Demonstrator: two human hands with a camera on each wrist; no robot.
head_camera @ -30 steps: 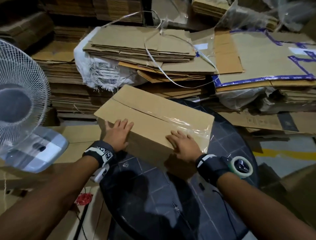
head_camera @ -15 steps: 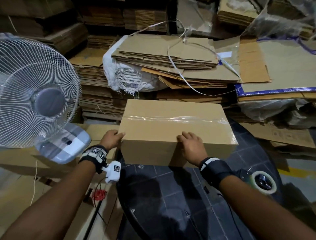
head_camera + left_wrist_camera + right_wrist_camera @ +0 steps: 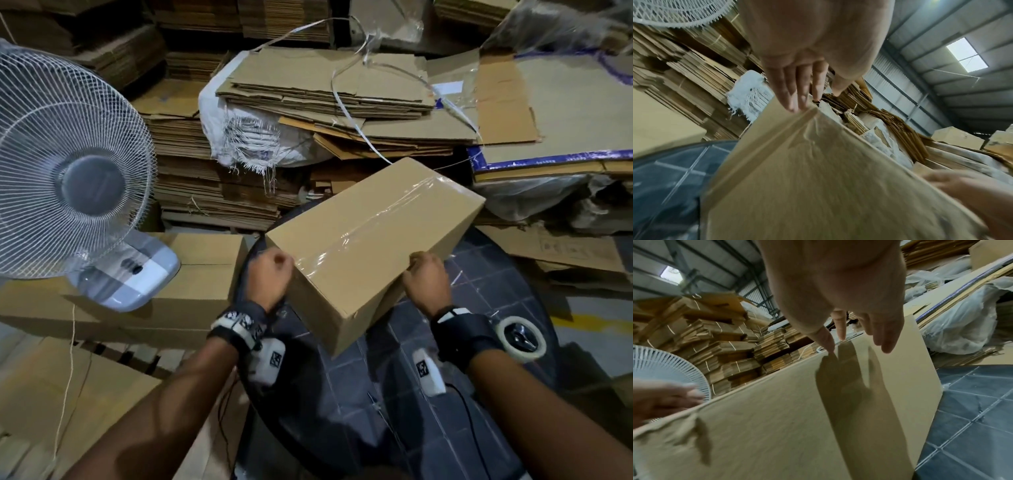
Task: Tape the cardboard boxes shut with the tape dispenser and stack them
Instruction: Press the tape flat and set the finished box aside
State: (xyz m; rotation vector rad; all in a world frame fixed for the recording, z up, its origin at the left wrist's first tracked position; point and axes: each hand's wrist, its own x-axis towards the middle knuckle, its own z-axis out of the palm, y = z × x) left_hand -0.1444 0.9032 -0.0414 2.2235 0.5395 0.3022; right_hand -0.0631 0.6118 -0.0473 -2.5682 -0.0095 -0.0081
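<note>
A brown cardboard box (image 3: pixel 373 233), its top seam sealed with clear tape, lies diagonally on the dark round table (image 3: pixel 496 284). My left hand (image 3: pixel 270 277) is at the near left end; in the left wrist view its straight fingers (image 3: pixel 793 97) touch the box (image 3: pixel 818 178) at the top edge, where the tape folds over. My right hand (image 3: pixel 426 277) lies flat against the long right side; in the right wrist view the fingers (image 3: pixel 885 340) press the box wall (image 3: pixel 797 418). A clear tape roll (image 3: pixel 520 339) sits on the table by my right wrist.
A white fan (image 3: pixel 68 171) stands on another closed box (image 3: pixel 205 267) at the left. Stacks of flat cardboard (image 3: pixel 325 85) and plastic-wrapped bundles (image 3: pixel 534 195) fill the back and right. More flat cardboard (image 3: pixel 68 394) lies at the lower left.
The box has turned on the table from broadside to diagonal, one end now toward me. My left hand moved to the taped end; the right hand stayed on the long side.
</note>
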